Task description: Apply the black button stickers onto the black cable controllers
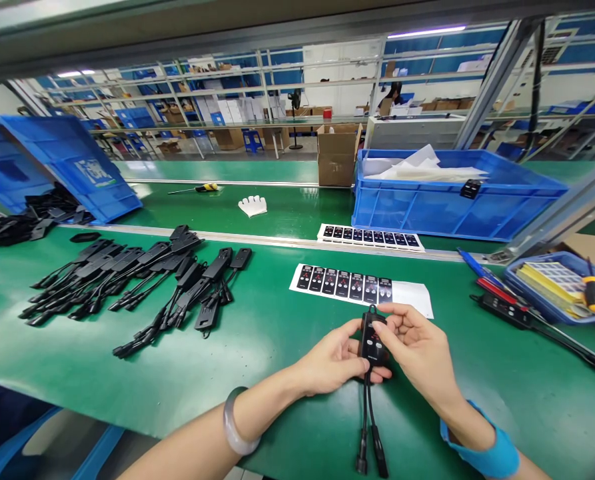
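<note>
left grip [332,360] curled closed | right grip [422,350] partly curled, thumb [391,341] extended | forearms [272,399] converging

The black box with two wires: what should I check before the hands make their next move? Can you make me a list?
1. Left hand holding the black box: ok.
2. Right hand at the front of the box: ok, its thumb is there.
3. Label stuck flat at every edge: cannot tell, fingers hide some.
4. Two wires untangled below the box: ok.
5. Nearer label sheet full: not ok, its right end is bare.
</note>
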The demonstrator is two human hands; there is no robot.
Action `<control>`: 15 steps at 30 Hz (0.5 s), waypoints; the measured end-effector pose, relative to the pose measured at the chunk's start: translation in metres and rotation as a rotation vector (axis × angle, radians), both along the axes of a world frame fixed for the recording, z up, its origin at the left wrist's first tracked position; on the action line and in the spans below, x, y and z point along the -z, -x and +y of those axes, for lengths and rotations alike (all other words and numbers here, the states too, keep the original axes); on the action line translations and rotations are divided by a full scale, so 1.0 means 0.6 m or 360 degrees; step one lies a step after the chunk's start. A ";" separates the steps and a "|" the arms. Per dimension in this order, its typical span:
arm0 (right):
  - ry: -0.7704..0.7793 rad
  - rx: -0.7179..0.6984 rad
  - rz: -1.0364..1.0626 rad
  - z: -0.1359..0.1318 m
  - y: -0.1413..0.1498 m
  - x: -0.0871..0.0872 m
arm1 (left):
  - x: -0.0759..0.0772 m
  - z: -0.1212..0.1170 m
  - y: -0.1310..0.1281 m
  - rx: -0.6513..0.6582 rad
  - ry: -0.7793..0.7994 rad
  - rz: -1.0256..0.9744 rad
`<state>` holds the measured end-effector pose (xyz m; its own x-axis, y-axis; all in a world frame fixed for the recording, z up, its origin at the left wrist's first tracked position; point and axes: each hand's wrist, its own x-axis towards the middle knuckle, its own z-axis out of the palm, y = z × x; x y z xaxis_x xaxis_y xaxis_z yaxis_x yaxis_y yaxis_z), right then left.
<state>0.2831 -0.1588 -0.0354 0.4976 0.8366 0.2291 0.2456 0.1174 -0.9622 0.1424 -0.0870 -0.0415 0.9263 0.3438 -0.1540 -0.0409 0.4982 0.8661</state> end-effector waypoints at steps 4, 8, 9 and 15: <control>0.0015 0.0011 0.0023 0.000 0.000 0.003 | 0.004 -0.001 0.000 -0.0006 -0.0011 -0.0002; 0.0023 0.0020 0.0042 -0.001 0.000 0.007 | 0.005 -0.002 0.001 0.0005 -0.0068 -0.0002; 0.0020 0.0028 0.0033 -0.001 0.000 0.008 | 0.004 -0.002 0.001 0.0007 -0.0078 -0.0002; 0.0145 0.0088 -0.0230 0.001 -0.012 0.009 | -0.001 0.001 0.000 -0.0027 -0.0012 0.0027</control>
<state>0.2904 -0.1583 -0.0407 0.5108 0.8295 0.2260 0.3857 0.0139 -0.9225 0.1422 -0.0865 -0.0406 0.9175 0.3609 -0.1672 -0.0345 0.4912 0.8704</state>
